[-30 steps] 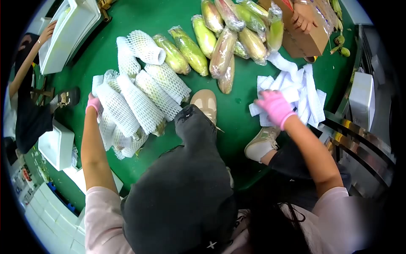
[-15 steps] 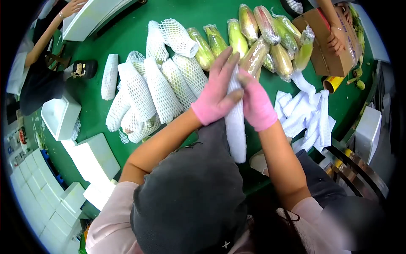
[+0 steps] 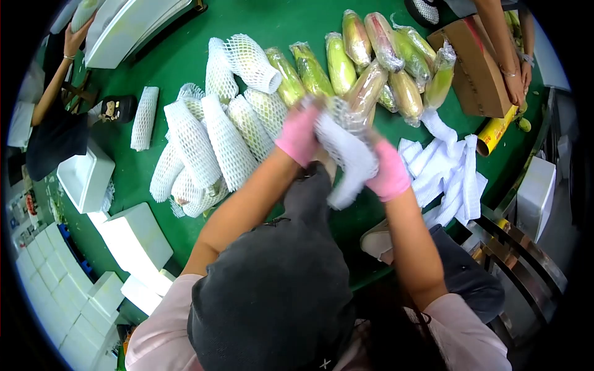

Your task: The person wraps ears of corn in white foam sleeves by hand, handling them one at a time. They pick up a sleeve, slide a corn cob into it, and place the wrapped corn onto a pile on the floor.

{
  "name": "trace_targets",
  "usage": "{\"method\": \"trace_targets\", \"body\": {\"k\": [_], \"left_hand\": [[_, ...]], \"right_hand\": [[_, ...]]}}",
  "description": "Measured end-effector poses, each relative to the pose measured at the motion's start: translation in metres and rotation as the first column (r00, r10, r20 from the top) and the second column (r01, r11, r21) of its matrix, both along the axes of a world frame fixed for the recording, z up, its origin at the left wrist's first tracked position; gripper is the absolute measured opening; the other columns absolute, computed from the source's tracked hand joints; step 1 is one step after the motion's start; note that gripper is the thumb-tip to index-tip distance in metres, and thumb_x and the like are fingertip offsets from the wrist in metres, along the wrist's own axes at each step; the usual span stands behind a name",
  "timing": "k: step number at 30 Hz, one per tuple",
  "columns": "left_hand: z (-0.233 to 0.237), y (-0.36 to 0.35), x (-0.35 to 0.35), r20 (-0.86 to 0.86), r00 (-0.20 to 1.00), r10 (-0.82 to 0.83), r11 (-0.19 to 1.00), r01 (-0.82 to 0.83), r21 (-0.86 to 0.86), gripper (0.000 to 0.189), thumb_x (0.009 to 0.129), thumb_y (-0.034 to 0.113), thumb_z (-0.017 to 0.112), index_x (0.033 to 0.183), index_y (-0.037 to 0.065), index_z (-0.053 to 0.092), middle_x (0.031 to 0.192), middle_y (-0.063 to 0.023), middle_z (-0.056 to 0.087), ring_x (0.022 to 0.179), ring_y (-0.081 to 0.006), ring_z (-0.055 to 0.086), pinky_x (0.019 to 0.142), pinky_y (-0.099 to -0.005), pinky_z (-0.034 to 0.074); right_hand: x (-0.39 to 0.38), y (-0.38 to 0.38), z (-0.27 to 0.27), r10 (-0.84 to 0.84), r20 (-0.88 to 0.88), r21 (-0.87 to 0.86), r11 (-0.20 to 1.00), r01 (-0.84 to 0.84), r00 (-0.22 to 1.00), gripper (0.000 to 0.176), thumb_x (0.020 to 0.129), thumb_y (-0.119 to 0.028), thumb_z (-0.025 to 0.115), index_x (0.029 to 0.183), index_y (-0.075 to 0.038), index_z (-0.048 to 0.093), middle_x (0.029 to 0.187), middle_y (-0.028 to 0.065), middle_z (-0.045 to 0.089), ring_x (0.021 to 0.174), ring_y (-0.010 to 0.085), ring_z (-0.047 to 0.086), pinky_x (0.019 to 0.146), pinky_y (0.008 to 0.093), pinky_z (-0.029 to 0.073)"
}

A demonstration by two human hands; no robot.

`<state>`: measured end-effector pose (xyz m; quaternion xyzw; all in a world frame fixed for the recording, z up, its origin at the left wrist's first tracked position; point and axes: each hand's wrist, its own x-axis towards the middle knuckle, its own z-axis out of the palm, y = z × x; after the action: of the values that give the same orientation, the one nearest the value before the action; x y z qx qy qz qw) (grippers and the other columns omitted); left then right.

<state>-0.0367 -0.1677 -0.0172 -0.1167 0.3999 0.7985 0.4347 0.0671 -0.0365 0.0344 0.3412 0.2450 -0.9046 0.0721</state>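
A white foam net sleeve [image 3: 351, 157] hangs between my two hands, its upper end spread wide and its lower end bent toward me. My left hand [image 3: 300, 133], in a pink glove, grips the sleeve's upper left side; its fingers are blurred. On the other side my right hand [image 3: 387, 168], also pink-gloved, is closed on the sleeve near its middle. Just beyond the hands lies a plastic-wrapped corn ear [image 3: 368, 89]; blur hides whether the sleeve touches it. Corn ears in foam net sleeves [image 3: 193, 145] lie to the left of my left hand.
More wrapped corn [image 3: 340, 65] lies at the far side of the green table [image 3: 241, 15]. Loose foam sleeves [image 3: 445, 170] are heaped at right. A co-worker's hands [image 3: 516, 86] rest by a cardboard box [image 3: 476, 68]. Another person's hand [image 3: 75, 38] is at upper left, near white foam boxes [image 3: 139, 238].
The sleeve was narrow and straight between my flat palms; now it is spread at the top and bent. My hands have moved apart and slightly toward me. The co-worker's hand at right moved down.
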Motion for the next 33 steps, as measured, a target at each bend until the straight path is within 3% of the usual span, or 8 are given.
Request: {"method": "trace_targets", "body": {"k": [2, 3, 7, 17, 19, 21, 23, 33], "left_hand": [[-0.003, -0.008, -0.041, 0.239, 0.968, -0.074, 0.981, 0.028, 0.191, 0.048, 0.088, 0.024, 0.067, 0.124, 0.000, 0.046, 0.106, -0.0148, 0.065, 0.097, -0.0260, 0.064, 0.090, -0.0404, 0.052], [-0.002, -0.004, -0.043, 0.166, 0.972, -0.168, 0.974, 0.139, 0.177, 0.049, 0.088, 0.024, 0.066, 0.125, -0.001, 0.045, 0.107, -0.0150, 0.065, 0.096, -0.0259, 0.065, 0.089, -0.0401, 0.052], [-0.038, 0.022, -0.046, -0.098, 0.870, -0.484, 0.874, 0.475, -0.100, 0.047, 0.089, 0.022, 0.061, 0.125, -0.006, 0.048, 0.111, -0.0161, 0.065, 0.095, -0.0249, 0.064, 0.083, -0.0362, 0.051], [-0.065, -0.007, -0.015, -0.345, 0.803, -0.486, 0.871, 0.411, -0.269, 0.033, 0.096, 0.024, 0.048, 0.121, 0.004, 0.057, 0.117, -0.0153, 0.064, 0.109, -0.0277, 0.060, 0.094, -0.0391, 0.048], [-0.022, -0.018, -0.009, 0.320, 0.879, -0.354, 0.933, 0.357, 0.053, 0.034, 0.099, 0.025, 0.047, 0.125, 0.006, 0.055, 0.123, -0.0119, 0.062, 0.114, -0.0247, 0.059, 0.098, -0.0396, 0.047], [-0.044, -0.043, 0.003, 0.395, 0.700, -0.595, 0.691, 0.195, 0.696, 0.037, 0.101, 0.027, 0.043, 0.132, 0.008, 0.051, 0.123, -0.0089, 0.062, 0.117, -0.0230, 0.057, 0.102, -0.0394, 0.045], [0.004, -0.045, 0.020, 0.454, 0.807, -0.377, 0.919, 0.387, 0.074, 0.047, 0.102, 0.040, 0.037, 0.137, 0.009, 0.046, 0.127, -0.0088, 0.060, 0.111, -0.0236, 0.061, 0.099, -0.0393, 0.047], [-0.003, -0.058, 0.037, -0.012, 0.862, -0.506, 0.859, 0.505, 0.081, 0.049, 0.102, 0.038, 0.041, 0.140, 0.006, 0.042, 0.130, -0.0082, 0.057, 0.115, -0.0166, 0.056, 0.095, -0.0325, 0.047]], "right_hand": [[0.001, 0.026, -0.019, 0.374, 0.230, 0.644, 0.634, -0.428, 0.899, 0.036, 0.086, -0.016, 0.063, 0.116, 0.004, 0.058, 0.107, 0.0150, 0.067, 0.098, 0.0229, 0.064, 0.091, 0.0326, 0.048], [-0.006, 0.042, -0.031, 0.246, 0.496, 0.852, 0.046, -0.522, 0.833, 0.037, 0.083, -0.014, 0.066, 0.115, 0.004, 0.059, 0.105, 0.0181, 0.067, 0.099, 0.0257, 0.064, 0.092, 0.0327, 0.047], [-0.071, 0.067, -0.072, -0.162, 0.549, 0.754, -0.328, -0.569, 0.820, 0.059, 0.077, -0.026, 0.069, 0.124, 0.003, 0.050, 0.114, 0.0251, 0.060, 0.112, 0.0384, 0.057, 0.094, 0.0397, 0.047], [-0.050, 0.045, -0.061, 0.247, 0.265, 0.779, 0.514, -0.358, 0.932, 0.060, 0.076, -0.036, 0.070, 0.117, 0.006, 0.055, 0.107, 0.0175, 0.065, 0.095, 0.0222, 0.062, 0.084, 0.0325, 0.049], [-0.026, 0.005, -0.042, -0.015, 0.121, 0.583, 0.811, -0.058, 0.993, 0.052, 0.082, -0.032, 0.068, 0.114, 0.007, 0.055, 0.100, 0.0136, 0.064, 0.088, 0.0185, 0.059, 0.078, 0.0303, 0.048], [-0.001, -0.013, -0.058, 0.106, 0.156, 0.859, 0.475, -0.188, 0.982, 0.046, 0.085, -0.036, 0.064, 0.104, 0.005, 0.058, 0.092, 0.0185, 0.066, 0.083, 0.0255, 0.062, 0.075, 0.0361, 0.049], [-0.001, -0.015, -0.006, 0.264, 0.613, 0.790, -0.225, -0.571, 0.745, 0.042, 0.086, -0.040, 0.061, 0.098, 0.000, 0.059, 0.088, 0.0248, 0.064, 0.081, 0.0369, 0.062, 0.075, 0.0425, 0.049], [-0.018, 0.055, -0.057, 0.056, 0.383, 0.860, 0.342, -0.378, 0.922, 0.037, 0.089, -0.031, 0.060, 0.091, 0.006, 0.064, 0.080, 0.0151, 0.066, 0.073, 0.0213, 0.059, 0.073, 0.0320, 0.047]]}}
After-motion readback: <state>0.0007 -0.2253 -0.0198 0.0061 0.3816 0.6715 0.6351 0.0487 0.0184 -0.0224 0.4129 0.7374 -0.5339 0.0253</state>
